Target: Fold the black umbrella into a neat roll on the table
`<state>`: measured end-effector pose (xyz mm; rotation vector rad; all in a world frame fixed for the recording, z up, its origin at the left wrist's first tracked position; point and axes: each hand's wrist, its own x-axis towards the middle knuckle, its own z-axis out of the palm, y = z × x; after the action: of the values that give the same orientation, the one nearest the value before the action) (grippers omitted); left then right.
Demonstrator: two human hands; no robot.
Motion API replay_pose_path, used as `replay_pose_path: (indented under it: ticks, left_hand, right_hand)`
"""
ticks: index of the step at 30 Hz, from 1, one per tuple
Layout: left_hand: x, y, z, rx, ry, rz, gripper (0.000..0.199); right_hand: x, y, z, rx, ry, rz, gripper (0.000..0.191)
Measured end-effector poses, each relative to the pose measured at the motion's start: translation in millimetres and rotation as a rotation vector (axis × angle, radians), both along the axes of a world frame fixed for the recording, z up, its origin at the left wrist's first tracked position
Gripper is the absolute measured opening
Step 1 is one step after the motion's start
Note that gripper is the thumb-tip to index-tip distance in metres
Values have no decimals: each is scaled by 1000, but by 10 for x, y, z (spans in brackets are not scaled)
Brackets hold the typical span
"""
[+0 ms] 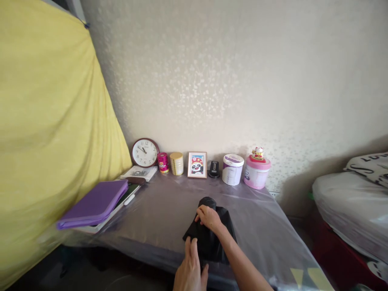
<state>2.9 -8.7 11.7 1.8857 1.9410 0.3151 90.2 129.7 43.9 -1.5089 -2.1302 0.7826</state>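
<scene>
Left hand (190, 266), thumb spread from fingers, meets black fabric (209, 244). Right hand (209, 217) curls atop it; whether pinching, I cannot tell.

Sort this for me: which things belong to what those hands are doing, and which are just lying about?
Part of the job:
black cloth-like item
right hand, on top of it
left hand, at its near side

Just lying about:
purple folder
round clock
magenta can
yellow-lidded jar
framed panda picture
white tub
pink tub
cat figurine
</scene>
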Motion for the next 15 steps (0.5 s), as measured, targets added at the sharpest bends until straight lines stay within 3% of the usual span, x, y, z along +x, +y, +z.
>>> replay_pose_path:
  ticks: [4, 8, 15]
  left_hand:
    - [-4, -5, 120, 45, 4, -64, 66]
    - [85, 73, 192, -19, 48, -111, 78]
    - [134, 212, 12, -125, 29, -73, 80]
  right_hand:
    - [1, -2, 1, 13, -26, 6, 25]
    - [16, -7, -16, 30, -37, 29, 25]
    - [19, -75, -6, 98, -35, 32, 27]
